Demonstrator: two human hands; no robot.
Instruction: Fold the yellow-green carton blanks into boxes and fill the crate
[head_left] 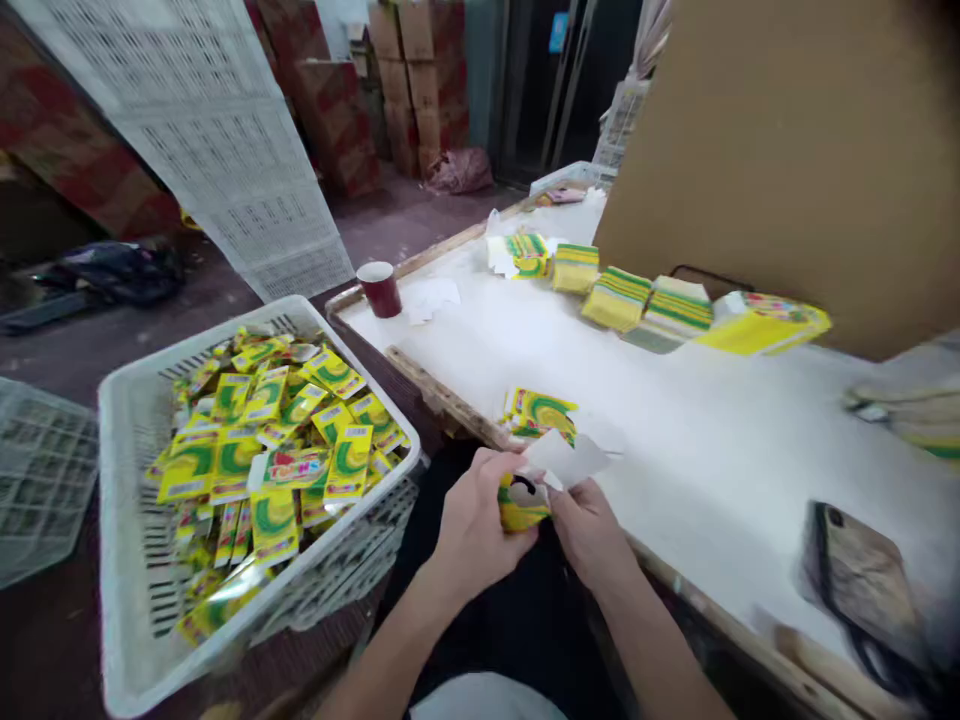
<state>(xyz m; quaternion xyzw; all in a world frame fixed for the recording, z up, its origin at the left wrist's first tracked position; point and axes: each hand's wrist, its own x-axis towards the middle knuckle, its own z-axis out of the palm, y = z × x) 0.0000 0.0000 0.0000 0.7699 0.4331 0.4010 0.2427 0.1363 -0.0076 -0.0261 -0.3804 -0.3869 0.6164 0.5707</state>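
Observation:
My left hand (476,525) and my right hand (589,530) meet just below the near edge of the white table (712,450). Both are closed on a small yellow-green packet (521,505) held between them. The right hand's fingers also pinch a white paper slip (566,458) that sticks up from the packet. A small pile of like packets (540,412) lies on the table right above my hands.
A white basket (120,480) at my left holds several yellow-green packets. Stacks of packets (622,295) line the table's far side before a brown cardboard sheet (787,150). A dark red cup (380,288) stands at the table's corner. A phone (862,580) lies at right.

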